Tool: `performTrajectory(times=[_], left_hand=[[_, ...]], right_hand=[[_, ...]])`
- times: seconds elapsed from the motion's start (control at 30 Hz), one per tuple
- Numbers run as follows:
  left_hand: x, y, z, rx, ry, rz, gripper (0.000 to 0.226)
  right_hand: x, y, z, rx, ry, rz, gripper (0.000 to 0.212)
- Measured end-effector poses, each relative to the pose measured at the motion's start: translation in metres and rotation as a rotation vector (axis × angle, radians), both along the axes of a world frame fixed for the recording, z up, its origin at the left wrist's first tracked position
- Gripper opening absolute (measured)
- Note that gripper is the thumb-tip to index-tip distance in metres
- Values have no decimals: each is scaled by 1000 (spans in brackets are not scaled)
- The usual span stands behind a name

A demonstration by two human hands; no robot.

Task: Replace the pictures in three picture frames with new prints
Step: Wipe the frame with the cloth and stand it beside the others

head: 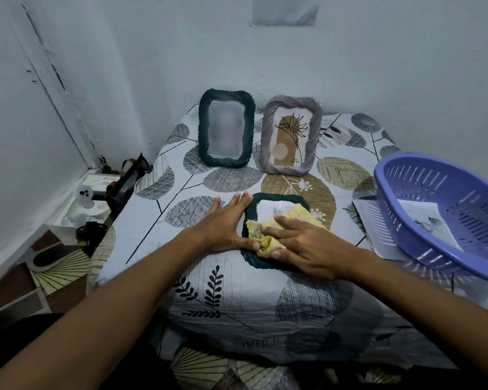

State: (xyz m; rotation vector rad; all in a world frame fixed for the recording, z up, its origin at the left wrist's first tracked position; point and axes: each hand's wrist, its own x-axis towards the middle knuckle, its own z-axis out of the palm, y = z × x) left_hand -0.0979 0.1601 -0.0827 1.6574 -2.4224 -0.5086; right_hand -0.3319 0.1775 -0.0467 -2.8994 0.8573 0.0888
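A dark green picture frame (250,212) lies flat on the table in front of me. My left hand (226,223) rests flat against its left edge, fingers straight. My right hand (299,243) presses a crumpled yellow cloth (290,215) onto the frame's glass, fingers spread over it. Two more frames stand upright at the back: a dark green frame (226,132) with a blurred picture, and a grey frame (290,136) with a brown botanical print. Paper prints (423,218) lie in and under the basket on the right.
A purple slotted plastic basket (445,212) stands at the table's right edge. The table wears a leaf-patterned cloth (231,291). White walls close off the back and left. Dark straps and small objects (119,192) sit in the left corner on the floor.
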Motion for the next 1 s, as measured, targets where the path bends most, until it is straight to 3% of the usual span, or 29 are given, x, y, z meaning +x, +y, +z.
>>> performTrajectory(times=[0.2,0.33,0.43,0.53,0.67,0.8,1.0], left_hand=[[0,1,1,10,19,3,130],[-4,7,8,36,24,37,121],[-4,6,6,29,33,36,120],[-1,1,0,8,34,16,120],[1,-1,-2,0,15,2,123],[2,-1,-3,7,23,-2,136],[1,0,-1,7,22,-6,123]], right_hand=[[17,-20,0,-68,72,-147,97],[32,-36,-1,-90,54,-238,61],[26,-29,0,-67,58,-178,53],[11,-11,1,-7,3,-88,73],[-16,2,0,11,-63,-8,71],[-36,0,2,-39,-31,-46,81],[-24,-21,6,-186,78,-201,101]])
